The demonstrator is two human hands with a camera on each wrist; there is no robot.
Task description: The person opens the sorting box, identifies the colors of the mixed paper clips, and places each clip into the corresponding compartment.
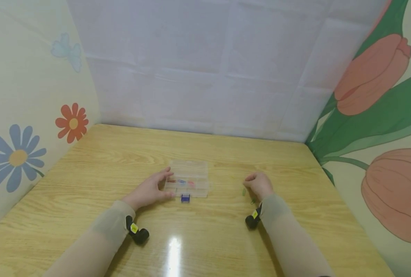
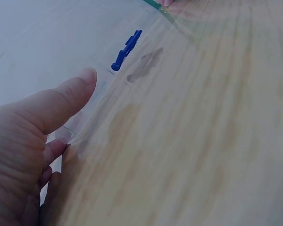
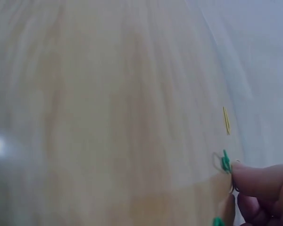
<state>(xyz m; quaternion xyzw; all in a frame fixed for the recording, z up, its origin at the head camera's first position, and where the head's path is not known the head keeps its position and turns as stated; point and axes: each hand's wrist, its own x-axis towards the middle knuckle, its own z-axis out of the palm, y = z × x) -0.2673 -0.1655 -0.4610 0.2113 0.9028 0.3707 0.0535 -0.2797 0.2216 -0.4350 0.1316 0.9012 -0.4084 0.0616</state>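
Pale yellow wood is seen on the worktop (image 1: pixel 219 234). One green clip (image 1: pixel 244 191) is found just beside the right hand (image 1: pixel 260 185), on its near side, with its long side laid nearly front to back. The thumb and finger of this grip are curled close together; whether anything is held cannot be told. The clear box (image 1: pixel 200 191) is placed well to the left, touched by the left hand (image 1: pixel 153 191), which is spread wide.

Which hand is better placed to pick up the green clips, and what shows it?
Probably the right hand: it is close beside the green clips, though whether it pinches anything is unclear. The left hand is farther away, at the clear box.
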